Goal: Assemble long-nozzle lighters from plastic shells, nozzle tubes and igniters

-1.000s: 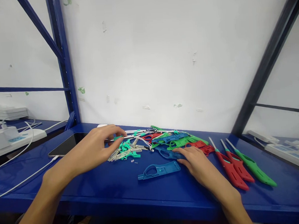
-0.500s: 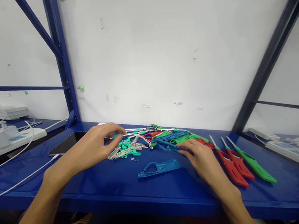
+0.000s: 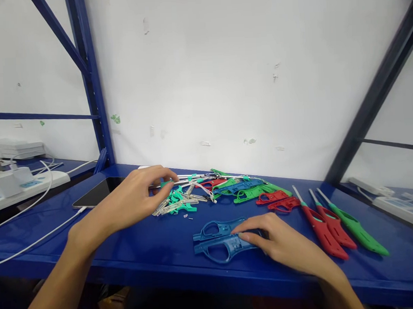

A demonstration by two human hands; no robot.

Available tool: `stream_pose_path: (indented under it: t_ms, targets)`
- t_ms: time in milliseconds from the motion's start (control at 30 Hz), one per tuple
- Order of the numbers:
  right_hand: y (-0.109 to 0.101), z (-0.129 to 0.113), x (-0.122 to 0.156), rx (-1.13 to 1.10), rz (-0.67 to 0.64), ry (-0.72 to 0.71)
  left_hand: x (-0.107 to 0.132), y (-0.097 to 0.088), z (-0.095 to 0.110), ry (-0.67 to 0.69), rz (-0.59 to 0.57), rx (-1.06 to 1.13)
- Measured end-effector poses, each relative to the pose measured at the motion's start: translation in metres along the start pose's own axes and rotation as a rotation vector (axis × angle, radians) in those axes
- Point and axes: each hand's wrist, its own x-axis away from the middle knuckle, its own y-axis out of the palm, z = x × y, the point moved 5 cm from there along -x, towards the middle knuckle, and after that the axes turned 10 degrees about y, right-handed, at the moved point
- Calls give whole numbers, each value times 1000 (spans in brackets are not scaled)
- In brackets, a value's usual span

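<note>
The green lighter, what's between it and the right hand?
Two red lighters lie between the right hand and the green lighter in the head view.

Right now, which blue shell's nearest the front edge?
The shell at the right hand, loop facing that edge; another lies behind, a third on the pile.

Blue shells (image 3: 236, 245) plast., semi-matt; slim tubes (image 3: 297, 195) smooth met.; tabletop (image 3: 156, 249) glossy.

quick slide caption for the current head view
Right hand gripping one blue shell beside a second shell, left hand at metal rods, three lighters at right.
</note>
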Motion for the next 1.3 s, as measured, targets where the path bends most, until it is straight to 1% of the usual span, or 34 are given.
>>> stream_pose_path:
  t_ms: [100,133,233,333,433,500,567,633,767,867,933,1033,1133,1300]
  targets:
    - [1,3,-4,29,72,53,0,4,3,16,-11,16]
    - [1,2,-5,31,77,63,-1,6,4,24,-18,25]
    - [3,-4,-2,16,27,65,-2,14,9,49,-42,48]
    - [5,-9,0,-22,-18,21,-3,21,14,74,-77,59]
    - [7,-11,-1,-44,-37,-28,-3,26,17,102,-141,75]
    - [7,-11,-2,-45,-52,-8,-1,31,18,126,-180,90]
    - [7,-13,-1,-44,-68,30,4,36,18,153,-186,117]
    - [8,-16,2,-43,-97,41,14,42,17,162,-162,176]
    - [10,-24,7,-54,-188,-35,38,59,12,69,-118,288]
    - [12,-25,8,-61,-239,-64,51,72,15,58,-148,305]
    - [12,-23,7,-71,-236,-41,54,78,18,78,-166,316]
    - [12,-18,6,-81,-217,1,59,79,21,95,-139,302]
    - [15,-16,6,-81,-218,8,67,78,23,130,-120,259]
    - [17,-15,5,-90,-223,29,80,79,20,127,-149,162]
